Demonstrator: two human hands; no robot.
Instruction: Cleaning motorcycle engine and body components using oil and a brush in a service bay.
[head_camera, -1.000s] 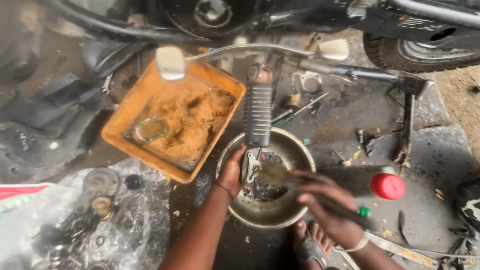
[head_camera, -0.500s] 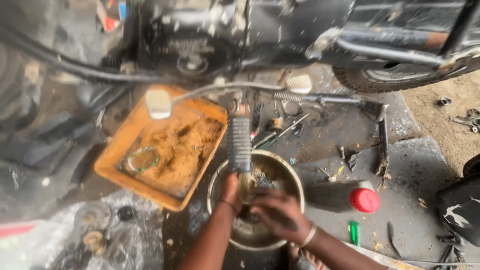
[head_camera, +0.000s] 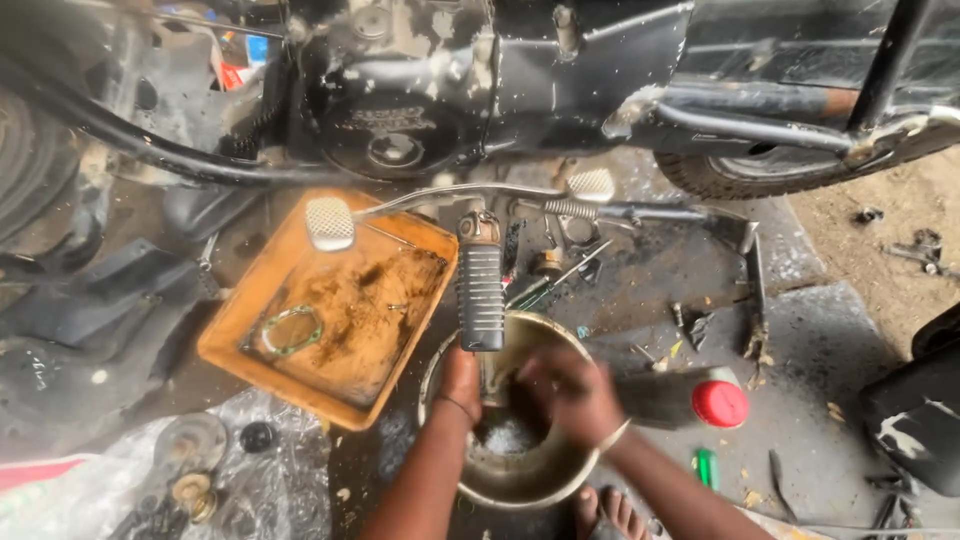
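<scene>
Bowl (head_camera: 520, 478): round metal, lower centre of frame, on the oily ground. Both hands are down inside it. Left hand (head_camera: 462, 383) at the bowl's left rim, fingers dipping in; whether it clamps anything I cannot tell. Right hand (head_camera: 568, 392) blurred, curled together over something small in the bowl; the part itself is not resolvable. Pale wet residue or liquid at the bowl bottom.

Handling, judged: the bowl looks stiff and moderately heavy, likely slick with oil; the rim is the sound place to grip. Whatever sits in it would be small, hard and slippery, best pinched with the fingertips.

Just above the bowl: ribbed footrest (head_camera: 481, 283), upright in frame, its lower end over the rim.

Left of centre: orange tray (head_camera: 232, 340), shallow, brown grime smeared across it, one ring gasket (head_camera: 291, 331) lying within. A pedal (head_camera: 329, 223) hangs over its top corner.

Right of the bowl: red cap (head_camera: 720, 404). Top of frame: motorcycle engine (head_camera: 395, 130).
</scene>
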